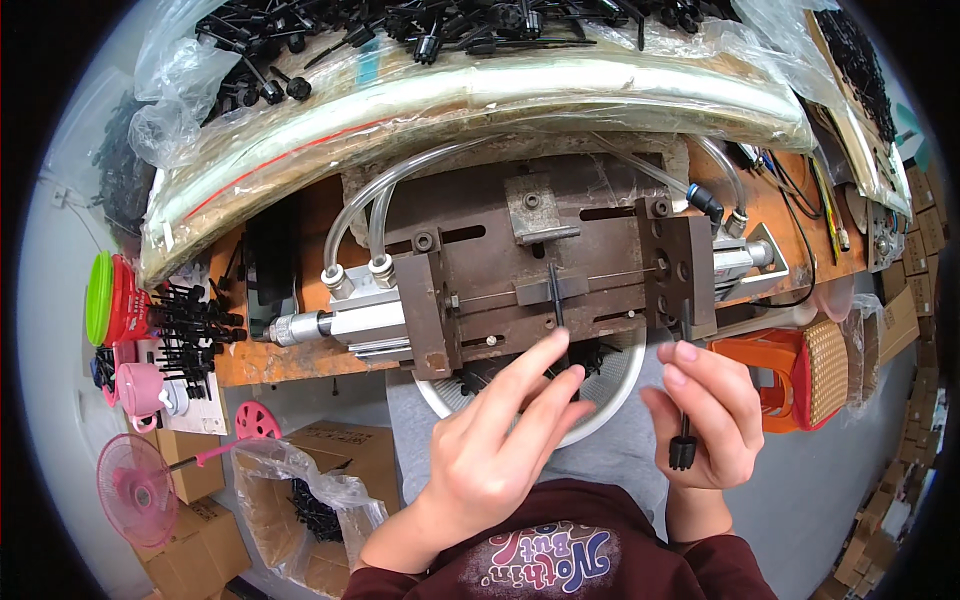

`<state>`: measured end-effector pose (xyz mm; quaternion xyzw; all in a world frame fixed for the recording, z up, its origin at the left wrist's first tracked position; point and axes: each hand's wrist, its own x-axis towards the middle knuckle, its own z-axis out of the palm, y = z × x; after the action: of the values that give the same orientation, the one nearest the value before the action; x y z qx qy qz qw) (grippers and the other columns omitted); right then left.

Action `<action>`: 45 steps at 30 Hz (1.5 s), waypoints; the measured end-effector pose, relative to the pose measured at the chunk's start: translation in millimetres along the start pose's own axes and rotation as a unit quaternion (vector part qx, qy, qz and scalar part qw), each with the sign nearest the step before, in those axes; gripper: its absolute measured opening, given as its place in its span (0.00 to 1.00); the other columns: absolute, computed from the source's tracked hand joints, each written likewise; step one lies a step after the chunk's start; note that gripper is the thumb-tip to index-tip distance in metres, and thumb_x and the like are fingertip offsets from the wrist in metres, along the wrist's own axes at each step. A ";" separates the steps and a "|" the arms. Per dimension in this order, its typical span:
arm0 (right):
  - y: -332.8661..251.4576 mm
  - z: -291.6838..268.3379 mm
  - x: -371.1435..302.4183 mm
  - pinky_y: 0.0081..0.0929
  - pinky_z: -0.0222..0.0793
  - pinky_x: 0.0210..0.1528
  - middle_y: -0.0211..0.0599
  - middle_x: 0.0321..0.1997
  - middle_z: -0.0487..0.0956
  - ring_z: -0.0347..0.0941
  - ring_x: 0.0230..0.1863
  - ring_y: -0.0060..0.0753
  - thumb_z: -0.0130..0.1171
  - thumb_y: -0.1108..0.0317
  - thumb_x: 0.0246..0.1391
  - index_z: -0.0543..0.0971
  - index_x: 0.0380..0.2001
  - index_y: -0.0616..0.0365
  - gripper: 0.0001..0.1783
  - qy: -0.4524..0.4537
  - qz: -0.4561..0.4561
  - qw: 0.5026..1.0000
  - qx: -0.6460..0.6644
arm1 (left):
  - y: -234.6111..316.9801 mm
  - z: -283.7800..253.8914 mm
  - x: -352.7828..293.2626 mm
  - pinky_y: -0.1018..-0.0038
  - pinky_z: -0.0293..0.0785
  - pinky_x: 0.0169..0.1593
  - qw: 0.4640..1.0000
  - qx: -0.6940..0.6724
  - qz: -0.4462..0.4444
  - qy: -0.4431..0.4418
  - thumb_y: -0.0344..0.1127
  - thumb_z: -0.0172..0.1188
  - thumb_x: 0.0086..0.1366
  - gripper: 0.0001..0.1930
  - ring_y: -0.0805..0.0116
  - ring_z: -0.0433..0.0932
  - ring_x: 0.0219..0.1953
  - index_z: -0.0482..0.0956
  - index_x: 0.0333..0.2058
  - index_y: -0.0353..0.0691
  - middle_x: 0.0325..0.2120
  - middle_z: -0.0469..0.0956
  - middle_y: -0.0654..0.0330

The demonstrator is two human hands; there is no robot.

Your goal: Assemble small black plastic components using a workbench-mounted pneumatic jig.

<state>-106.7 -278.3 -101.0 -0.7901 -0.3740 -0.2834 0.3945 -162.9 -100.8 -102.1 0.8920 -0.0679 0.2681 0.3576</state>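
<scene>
R hand pinches knobbed blk rod; L hand, fingers loosely spread, is at 2nd rod on brown machine, prob. touching, can't tell if gripping.

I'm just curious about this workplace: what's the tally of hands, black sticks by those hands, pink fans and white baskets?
Left hand and right hand: 2
Black sticks by them: 2
Pink fan: 1
White basket: 1
Total: 6
</scene>
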 end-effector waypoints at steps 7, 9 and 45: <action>-6.8 -10.8 2.6 0.42 0.73 0.55 0.49 0.54 0.74 0.77 0.49 0.47 0.75 0.53 0.41 0.75 0.51 0.62 0.36 -0.058 0.027 0.995 0.075 | -6.5 6.4 6.2 0.78 0.71 0.26 0.985 0.158 0.048 -0.056 0.31 0.73 0.45 0.14 0.72 0.78 0.22 0.83 0.33 0.37 0.46 0.81 0.55; -6.2 -10.2 2.2 0.41 0.74 0.54 0.48 0.54 0.75 0.78 0.49 0.46 0.75 0.54 0.41 0.75 0.50 0.61 0.35 -0.054 0.030 0.996 0.071 | -6.7 6.2 10.5 0.79 0.70 0.26 0.984 0.161 0.046 -0.056 0.31 0.72 0.46 0.14 0.72 0.77 0.22 0.83 0.33 0.37 0.46 0.81 0.55; -0.6 34.2 21.1 0.19 0.65 0.24 0.44 0.52 0.80 0.72 0.19 0.19 0.61 0.73 0.41 0.78 0.29 0.61 0.08 -0.206 -0.036 0.974 -0.088 | -1.4 -46.7 -22.2 0.77 0.75 0.27 0.976 -0.209 0.005 -0.056 0.45 0.70 0.54 0.16 0.68 0.82 0.25 0.82 0.29 0.36 0.34 0.84 0.55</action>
<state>-90.1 -241.7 -103.1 -0.8491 -0.4491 -0.1603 0.2272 -201.3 -69.8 -86.6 0.8108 -0.1464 0.1993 0.5305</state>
